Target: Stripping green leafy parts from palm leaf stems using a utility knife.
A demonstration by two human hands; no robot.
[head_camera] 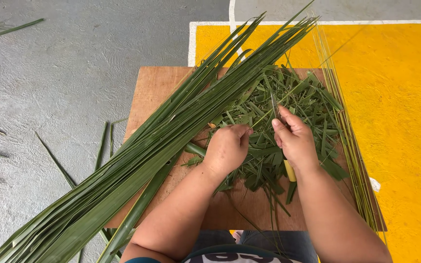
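Observation:
My left hand (227, 148) is closed on a green leaf strip (259, 119) over a pile of cut leaf pieces (303, 100). My right hand (296, 141) grips a small knife; its yellow handle (289, 171) sticks out below the palm and its thin blade (274, 104) points up past my fingers against the strip. Both hands rest over a wooden board (154, 85). A thick bundle of long green palm leaves (157, 146) lies diagonally across the board's left side, right next to my left hand.
A sheaf of thin pale leaf midribs (349, 131) runs along the board's right edge. Loose leaves (101, 146) lie on the grey concrete floor at left. The floor at right is painted yellow (405, 112) with a white border line (193, 41).

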